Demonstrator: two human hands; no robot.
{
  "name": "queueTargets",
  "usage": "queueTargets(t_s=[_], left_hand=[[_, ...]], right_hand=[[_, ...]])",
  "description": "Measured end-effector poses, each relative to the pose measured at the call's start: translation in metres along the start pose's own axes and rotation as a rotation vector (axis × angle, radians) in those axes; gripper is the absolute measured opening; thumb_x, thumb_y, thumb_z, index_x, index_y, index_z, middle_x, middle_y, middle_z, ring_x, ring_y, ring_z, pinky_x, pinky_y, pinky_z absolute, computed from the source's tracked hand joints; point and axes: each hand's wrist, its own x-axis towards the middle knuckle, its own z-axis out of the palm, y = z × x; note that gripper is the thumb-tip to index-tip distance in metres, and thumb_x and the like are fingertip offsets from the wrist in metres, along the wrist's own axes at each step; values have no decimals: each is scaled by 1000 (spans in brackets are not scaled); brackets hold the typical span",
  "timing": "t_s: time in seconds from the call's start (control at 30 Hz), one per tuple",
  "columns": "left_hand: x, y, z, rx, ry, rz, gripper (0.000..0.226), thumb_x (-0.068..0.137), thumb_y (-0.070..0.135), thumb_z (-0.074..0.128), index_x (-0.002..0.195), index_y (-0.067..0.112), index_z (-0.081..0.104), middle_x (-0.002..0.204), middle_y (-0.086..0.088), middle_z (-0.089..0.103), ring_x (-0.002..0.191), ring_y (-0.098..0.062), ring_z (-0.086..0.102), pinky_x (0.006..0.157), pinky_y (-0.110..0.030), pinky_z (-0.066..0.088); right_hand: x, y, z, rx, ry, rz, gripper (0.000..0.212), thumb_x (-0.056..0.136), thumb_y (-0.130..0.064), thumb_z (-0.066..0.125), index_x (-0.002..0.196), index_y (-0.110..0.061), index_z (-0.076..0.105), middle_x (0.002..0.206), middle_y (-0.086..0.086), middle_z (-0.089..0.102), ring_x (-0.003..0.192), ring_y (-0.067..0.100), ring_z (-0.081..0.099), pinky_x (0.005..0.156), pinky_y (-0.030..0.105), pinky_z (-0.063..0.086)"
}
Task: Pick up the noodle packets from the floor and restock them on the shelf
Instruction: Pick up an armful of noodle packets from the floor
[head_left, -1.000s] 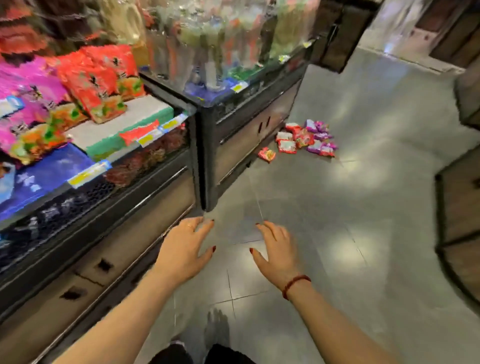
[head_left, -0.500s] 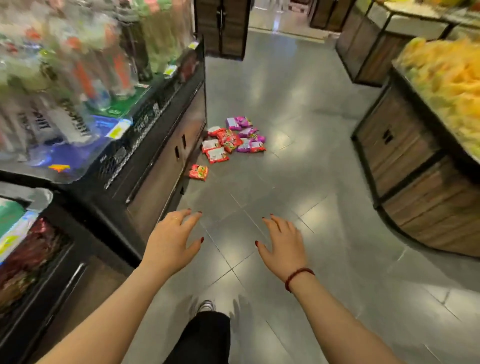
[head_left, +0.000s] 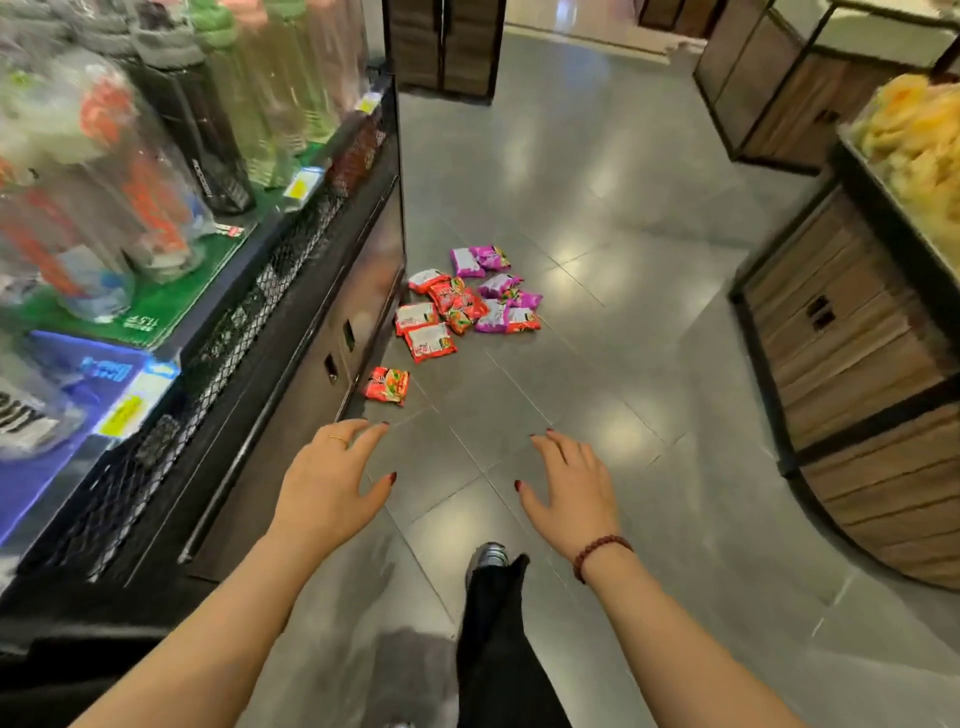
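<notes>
Several red and purple noodle packets (head_left: 467, 301) lie scattered on the grey tiled floor beside the foot of the dark shelf unit (head_left: 291, 332). One red packet (head_left: 387, 385) lies apart, nearest to me. My left hand (head_left: 332, 480) and my right hand (head_left: 569, 486) are stretched out in front of me, palms down, fingers spread, holding nothing. Both hands hover well short of the packets.
The shelf on the left carries wrapped bottles (head_left: 104, 171) and price tags. A wooden display stand (head_left: 878, 395) with yellow snack bags stands on the right. More wooden cabinets (head_left: 447, 47) close the aisle's far end. My leg and shoe (head_left: 491, 561) are below.
I have walked forward along the aisle and the view has turned right; the packets are now closer and more central. Both hands stay open and empty.
</notes>
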Motion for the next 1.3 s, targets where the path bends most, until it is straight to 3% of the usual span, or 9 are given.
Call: queueTargets(t_s=[0.13,0.3,0.47,0.6,0.83,1.07,1.3], left_hand=[[78,-3,12,20,-5,-37,57,75,38,70,125,12,62,117,-10,64,105,-33,61,76,-41,57],[173,4,13,35,-27,-124,59,72,33,80,125,12,62,116,-12,64,104,-35,61,78,-42,56],[245,0,14,29,-56,-202,60,78,38,74,132,16,59,125,-8,61,114,-30,57,86,-41,53],[304,-18,24,5,-51,-233,58,73,33,79,125,15,63,118,-8,64,106,-31,61,81,-40,55],[430,-68,39,-51,-31,-282,61,73,47,50,123,14,64,115,-8,65,102,-32,62,79,-41,56],[507,-99,28,-81,-30,-442,56,76,35,65,129,16,61,125,-5,61,114,-29,56,89,-40,51],[545,-109,55,-118,35,-736,51,74,30,69,123,19,62,116,-6,63,106,-34,59,83,-42,54]], right_hand=[[95,23,-11,22,-18,-39,56,92,-39,57,143,-20,42,149,2,39,136,23,35,110,34,26],[202,50,-33,34,-55,-111,55,92,-37,58,142,-20,43,149,2,39,136,23,35,110,35,29],[292,59,-45,41,-81,-166,56,93,-40,54,144,-23,38,151,0,35,138,20,30,113,34,26],[366,58,-43,41,-102,-217,57,94,-41,53,145,-23,37,152,0,34,139,19,29,113,33,24],[509,41,-42,5,-131,-306,55,92,-37,58,142,-19,42,144,2,42,132,22,37,109,33,29],[621,23,-34,-3,-201,-406,55,90,-38,60,140,-20,45,138,2,46,128,24,41,110,39,34],[744,20,-17,-8,-362,-560,54,89,-33,60,139,-17,46,140,7,47,129,27,41,109,40,34]])
